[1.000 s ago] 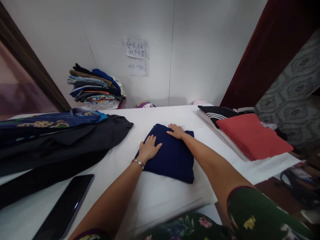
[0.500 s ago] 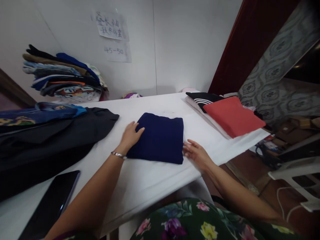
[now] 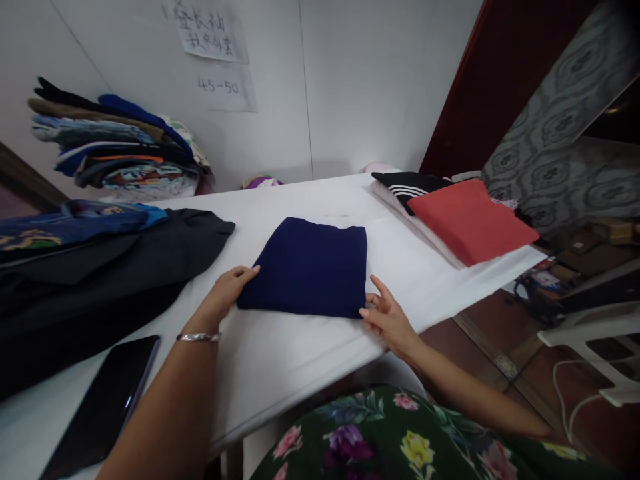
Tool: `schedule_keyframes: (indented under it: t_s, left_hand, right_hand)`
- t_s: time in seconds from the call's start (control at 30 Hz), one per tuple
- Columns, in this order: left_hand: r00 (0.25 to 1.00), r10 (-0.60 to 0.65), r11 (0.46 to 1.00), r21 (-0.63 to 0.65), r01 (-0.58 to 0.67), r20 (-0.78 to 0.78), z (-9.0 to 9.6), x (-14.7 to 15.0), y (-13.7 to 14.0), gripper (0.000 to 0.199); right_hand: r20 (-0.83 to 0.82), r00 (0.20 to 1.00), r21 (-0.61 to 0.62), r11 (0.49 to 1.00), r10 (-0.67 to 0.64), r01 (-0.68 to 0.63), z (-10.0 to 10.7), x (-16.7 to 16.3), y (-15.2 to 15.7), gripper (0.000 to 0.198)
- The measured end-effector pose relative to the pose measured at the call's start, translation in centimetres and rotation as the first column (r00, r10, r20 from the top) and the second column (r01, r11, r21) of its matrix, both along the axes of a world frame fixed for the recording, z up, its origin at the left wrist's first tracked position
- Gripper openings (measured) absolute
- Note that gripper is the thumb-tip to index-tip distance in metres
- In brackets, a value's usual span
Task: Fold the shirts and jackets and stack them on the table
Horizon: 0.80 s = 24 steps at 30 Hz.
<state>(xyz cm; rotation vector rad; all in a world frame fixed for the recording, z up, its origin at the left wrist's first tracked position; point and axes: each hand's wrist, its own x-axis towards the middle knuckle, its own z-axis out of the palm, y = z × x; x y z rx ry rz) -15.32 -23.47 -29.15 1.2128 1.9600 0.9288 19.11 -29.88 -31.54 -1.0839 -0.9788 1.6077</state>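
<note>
The flat navy-blue cloth garment (image 3: 310, 267) looks folded; left hand (image 3: 227, 290) pinches its edge, right hand (image 3: 393, 325) half-open, hold unclear. Left of both, a charcoal cloth garment (image 3: 125, 252) looks unfolded.

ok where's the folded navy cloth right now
In the head view, the folded navy cloth lies mid-picture on the white table, between the left hand and right hand.

White-covered table (image 3: 295, 347): navy folded garment (image 3: 310, 267) mid-table, phone (image 3: 103, 403) (lying flat), loose dark clothes (image 3: 135, 257), folded pile (image 3: 470, 220).

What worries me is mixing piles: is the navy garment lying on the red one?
No, the navy garment lies on the white tabletop, apart from the red garment.
</note>
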Motion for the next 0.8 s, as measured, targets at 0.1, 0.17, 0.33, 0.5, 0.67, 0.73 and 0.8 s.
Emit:
schedule_keyframes:
  t_s: [0.1, 0.17, 0.33, 0.5, 0.67, 0.73, 0.8]
  left_hand:
    - [0.992, -0.078, 0.996, -0.043, 0.082, 0.101, 0.1, -0.2, 0.0, 0.050]
    - [0.997, -0.069, 0.994, -0.080, 0.072, 0.033, -0.2, -0.2, 0.1, 0.044]
    - [0.968, -0.037, 0.997, -0.076, 0.019, -0.247, -1.5, -0.3, 0.6, 0.035]
    - [0.916, -0.120, 0.979, -0.201, 0.044, -0.383, -1.2, -0.8, 0.8, 0.035]
    - [0.889, -0.201, 0.961, -0.261, 0.096, -0.412, -0.6, -0.9, 0.8, 0.043]
    - [0.879, -0.211, 0.964, -0.242, 0.114, -0.428, -0.6, -0.9, 0.8, 0.046]
    - [0.877, -0.210, 0.966, -0.229, 0.119, -0.432, -0.7, -0.9, 0.7, 0.052]
  right_hand:
    - [0.061, 0.994, -0.020, 0.995, 0.096, -0.095, -0.3, 0.1, 0.0, 0.106]
    - [0.099, 0.985, -0.046, 0.989, 0.141, -0.137, -0.3, 0.2, 0.1, 0.107]
    - [0.128, 0.984, -0.021, 0.992, 0.128, -0.126, -0.5, 0.3, 0.9, 0.091]
    - [0.209, 0.943, -0.021, 0.965, 0.258, -0.260, -0.7, 0.6, 1.1, 0.094]
    - [0.210, 0.954, -0.052, 0.977, 0.214, -0.208, -1.0, 1.3, 2.1, 0.100]
    - [0.208, 0.969, -0.009, 0.991, 0.130, -0.131, -1.0, 1.6, 3.7, 0.102]
    - [0.218, 0.975, 0.019, 0.998, 0.053, -0.059, -0.8, 1.8, 6.2, 0.104]
